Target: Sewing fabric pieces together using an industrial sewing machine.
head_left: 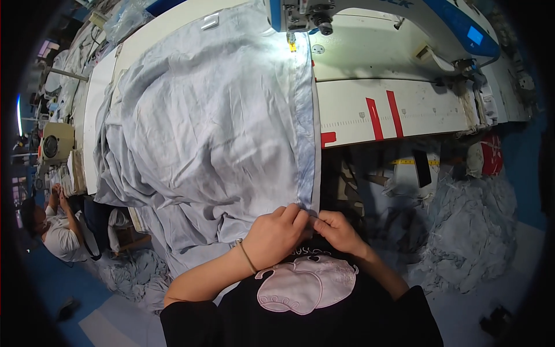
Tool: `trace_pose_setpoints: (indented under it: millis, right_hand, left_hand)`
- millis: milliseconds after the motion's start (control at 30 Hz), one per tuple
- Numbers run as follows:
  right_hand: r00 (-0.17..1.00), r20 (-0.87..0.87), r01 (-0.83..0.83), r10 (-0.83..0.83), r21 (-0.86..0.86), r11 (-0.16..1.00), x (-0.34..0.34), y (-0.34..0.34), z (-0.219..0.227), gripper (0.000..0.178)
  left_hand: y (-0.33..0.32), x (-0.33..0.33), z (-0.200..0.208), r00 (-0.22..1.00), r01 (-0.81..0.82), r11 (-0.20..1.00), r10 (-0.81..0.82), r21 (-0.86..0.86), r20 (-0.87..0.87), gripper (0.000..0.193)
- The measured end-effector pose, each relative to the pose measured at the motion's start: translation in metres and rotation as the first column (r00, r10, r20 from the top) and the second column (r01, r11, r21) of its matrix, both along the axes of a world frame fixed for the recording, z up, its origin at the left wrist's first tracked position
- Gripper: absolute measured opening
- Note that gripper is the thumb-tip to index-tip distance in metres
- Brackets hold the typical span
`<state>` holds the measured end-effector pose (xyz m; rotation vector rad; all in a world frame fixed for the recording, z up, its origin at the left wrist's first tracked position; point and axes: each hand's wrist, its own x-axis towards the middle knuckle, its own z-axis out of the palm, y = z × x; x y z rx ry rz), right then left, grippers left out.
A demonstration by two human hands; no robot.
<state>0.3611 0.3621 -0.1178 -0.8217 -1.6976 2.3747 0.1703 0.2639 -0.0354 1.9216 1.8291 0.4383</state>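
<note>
A large pale blue-grey cloth lies over the sewing table and hangs off its front edge. Along its right side runs a folded band with a bluish strip, leading up to the sewing machine's needle area, lit by a lamp. My left hand is closed on the cloth's edge at the near end of this band. Close beside it, my right hand pinches the same edge between thumb and fingers. The fingertips of both hands almost meet.
The blue and white sewing machine spans the back right. Red tape strips mark the white table. Heaped pale cloth lies at the lower right. Another person sits at the far left beside more cloth.
</note>
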Motion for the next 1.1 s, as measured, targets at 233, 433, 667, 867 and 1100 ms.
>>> trace_pose_setpoints:
  millis: [233,433,667,867,1100]
  right_hand:
    - [0.999,0.002,-0.042,0.043,0.134,0.990,0.004,0.002,0.007,0.017]
    - [0.999,0.002,-0.041,0.041,0.224,0.974,0.010,0.008,0.022,0.012]
    - [0.999,-0.024,-0.028,0.039,0.332,0.943,0.018,0.011,0.021,0.017]
    - [1.000,-0.027,0.007,0.012,0.609,0.793,0.020,0.032,0.018,0.025]
    - [0.919,-0.387,0.359,0.074,0.900,0.246,-0.021,0.069,0.017,0.034]
  left_hand:
    - [-0.001,0.001,0.013,0.992,0.091,0.996,-0.091,-0.002,-0.083,0.016]
    - [0.018,0.010,0.041,0.971,0.230,0.967,-0.222,0.105,-0.087,0.018]
    - [0.039,0.020,0.020,0.943,0.316,0.944,-0.302,0.093,-0.138,0.013]
    - [0.041,0.025,0.007,0.903,0.381,0.924,-0.381,-0.041,-0.197,0.014]
    - [0.038,0.020,0.003,0.940,0.337,0.933,-0.340,0.125,-0.002,0.013]
